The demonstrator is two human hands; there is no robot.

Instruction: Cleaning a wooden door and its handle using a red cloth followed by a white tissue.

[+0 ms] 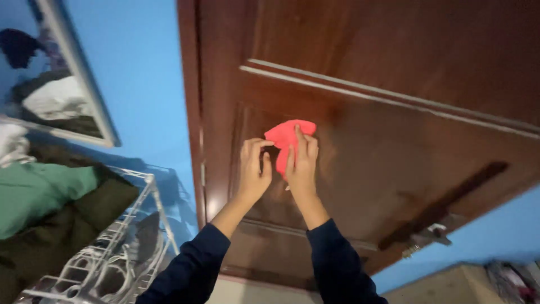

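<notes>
Red cloth (292, 141) is pressed flat against the middle panel of the dark brown wooden door (394, 84), both hands on it. Right hand (302, 166) has its fingers (299, 141) stretched up over the cloth, pinning it to the wood. Left hand (254, 171) sits just beside it, fingers curled in and pinching the cloth's left edge. Metal door handle (430, 232) is well off to the right, white wire rack (121, 247) to the left by the blue wall (140, 73).
</notes>
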